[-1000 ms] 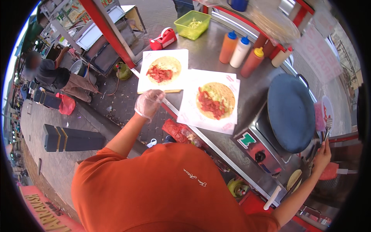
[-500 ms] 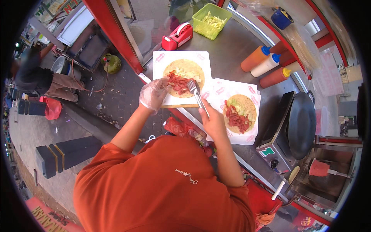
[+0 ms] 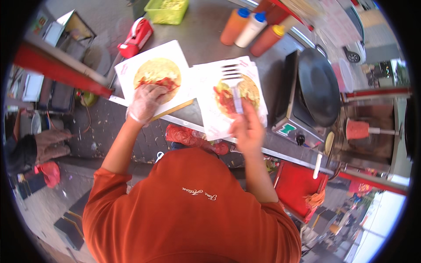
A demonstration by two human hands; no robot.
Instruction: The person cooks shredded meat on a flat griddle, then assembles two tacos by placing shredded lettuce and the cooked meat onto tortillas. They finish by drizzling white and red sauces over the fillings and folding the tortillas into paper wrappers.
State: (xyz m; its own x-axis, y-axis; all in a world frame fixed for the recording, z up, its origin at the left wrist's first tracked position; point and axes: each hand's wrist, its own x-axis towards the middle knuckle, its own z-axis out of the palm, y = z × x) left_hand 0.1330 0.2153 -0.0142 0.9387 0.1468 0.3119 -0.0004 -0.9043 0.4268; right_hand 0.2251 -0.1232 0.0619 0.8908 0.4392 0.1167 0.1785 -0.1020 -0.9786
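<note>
On the left sheet of white paper [image 3: 125, 72] lies a round tortilla [image 3: 151, 65] with shredded pale filling and red meat strips [image 3: 168, 82]. My left hand [image 3: 147, 103], in a clear plastic glove, curls its fingers down onto those strips and partly covers them. My right hand [image 3: 250, 129] is bare and grips a fork [image 3: 232, 81] by its handle, tines pointing away from me. The fork is held up over a second tortilla [image 3: 251, 90], hiding part of it. That one also carries red strips and greens, on a stack of printed paper [image 3: 208, 109].
Behind the tortillas stand a red tape dispenser [image 3: 137, 37], a green basket [image 3: 169, 15] of shredded vegetable and three squeeze bottles [image 3: 251, 30]. To the right, a black pan [image 3: 318, 85] sits on a stove [image 3: 287, 116]. A white-handled utensil [image 3: 317, 165] sticks out over the counter's front edge.
The whole view has turned, so the counter sits further left. My right hand has lifted the fork from the left tortilla and carried it over the right one. My left hand stays at the left meat.
</note>
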